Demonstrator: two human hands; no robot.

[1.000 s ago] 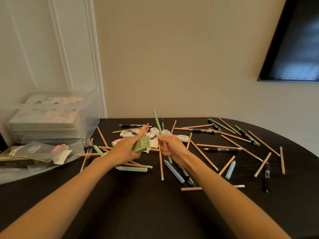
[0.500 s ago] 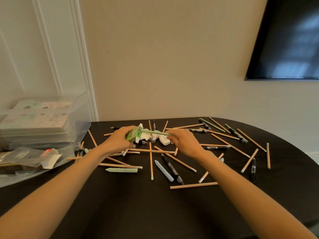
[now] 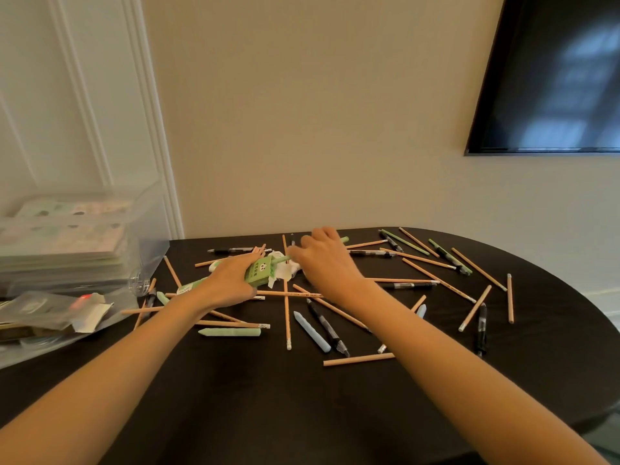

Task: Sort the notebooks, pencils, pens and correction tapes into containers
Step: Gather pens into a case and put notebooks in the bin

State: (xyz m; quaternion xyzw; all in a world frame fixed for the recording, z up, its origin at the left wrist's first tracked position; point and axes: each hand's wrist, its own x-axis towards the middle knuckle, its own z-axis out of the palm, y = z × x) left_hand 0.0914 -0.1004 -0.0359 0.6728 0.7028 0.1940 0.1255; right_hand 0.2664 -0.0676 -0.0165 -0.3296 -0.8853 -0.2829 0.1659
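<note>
- At the middle of the worktop (image 3: 268,397), a green pencil box (image 3: 260,271) sits in the left hand (image 3: 231,280), whose fingers curl round it; its open end faces right
- a green pencil (image 3: 280,260) is pinched in the curled fingers of the right hand (image 3: 323,260); its tip meets the box's mouth, seemingly being fed in
- white correction tapes (image 3: 288,268) lie just behind the box, partly hidden
- wooden pencils (image 3: 287,313) and black pens (image 3: 407,285) lie scattered over the worktop
- notebooks (image 3: 63,243) are stacked inside a clear container (image 3: 147,229) at the left; that part looks done
- the sort seems early; nearly all pencils, pens and tapes remain loose
</note>
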